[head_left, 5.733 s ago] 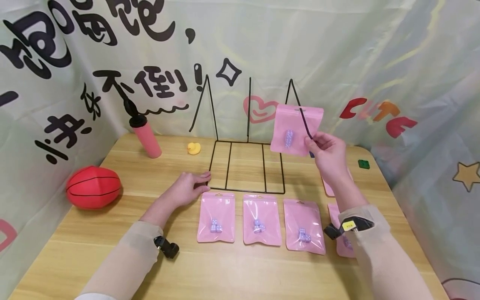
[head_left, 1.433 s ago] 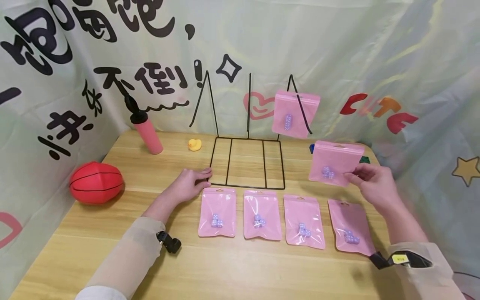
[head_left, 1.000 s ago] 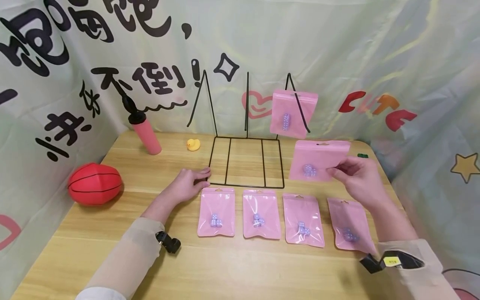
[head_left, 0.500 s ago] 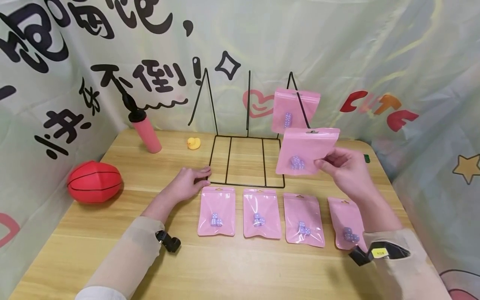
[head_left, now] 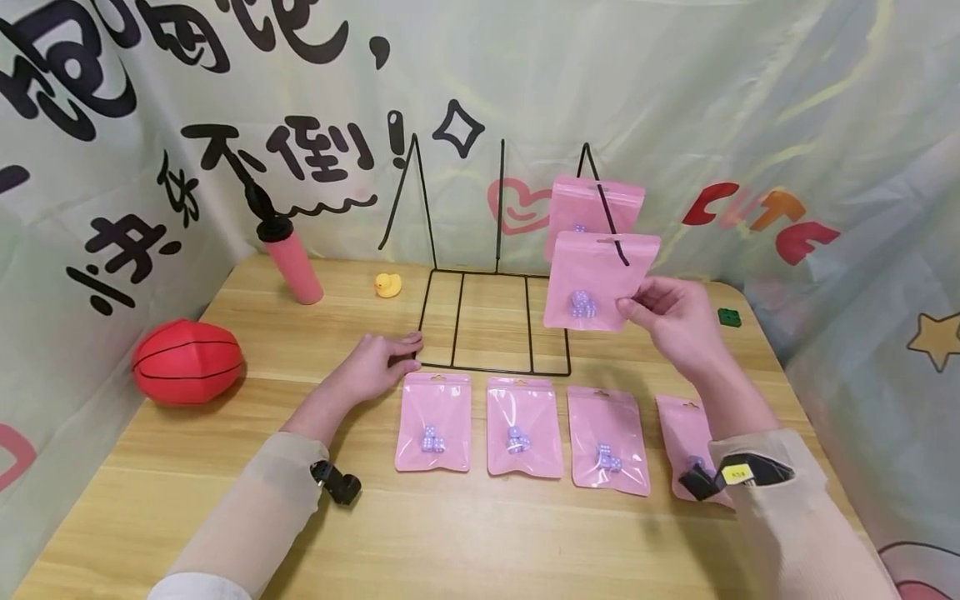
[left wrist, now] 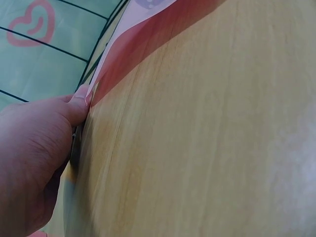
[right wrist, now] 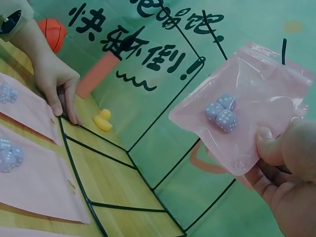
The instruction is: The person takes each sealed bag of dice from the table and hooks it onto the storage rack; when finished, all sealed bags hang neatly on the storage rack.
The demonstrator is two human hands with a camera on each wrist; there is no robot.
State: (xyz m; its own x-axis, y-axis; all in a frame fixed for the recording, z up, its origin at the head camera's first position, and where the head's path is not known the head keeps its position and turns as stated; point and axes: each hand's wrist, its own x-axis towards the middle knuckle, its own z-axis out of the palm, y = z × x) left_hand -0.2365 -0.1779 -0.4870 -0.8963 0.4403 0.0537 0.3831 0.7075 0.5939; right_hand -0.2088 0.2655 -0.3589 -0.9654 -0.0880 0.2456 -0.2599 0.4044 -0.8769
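Observation:
My right hand (head_left: 663,321) pinches a pink pouch of lilac dice (head_left: 600,279) by its lower right corner and holds it up at the tip of the right prong of the black wire rack (head_left: 457,321). A second pink pouch (head_left: 597,200) hangs on that prong behind it. The right wrist view shows the held pouch (right wrist: 247,123) under my thumb (right wrist: 271,145). My left hand (head_left: 378,367) rests flat on the table (head_left: 225,500), its fingertips on the rack's front left corner. Several more pouches (head_left: 523,432) lie in a row along the rack's front.
At the left table edge lies a red ball (head_left: 187,361). A pink hand pump (head_left: 292,262) and a yellow duck (head_left: 387,286) stand at the back left. A small green block (head_left: 728,317) sits at the back right. Printed cloth walls surround the table.
My right hand hung one pouch on the right prong, took another from the table's right side and raised it up and left to that prong. My left hand stayed put.

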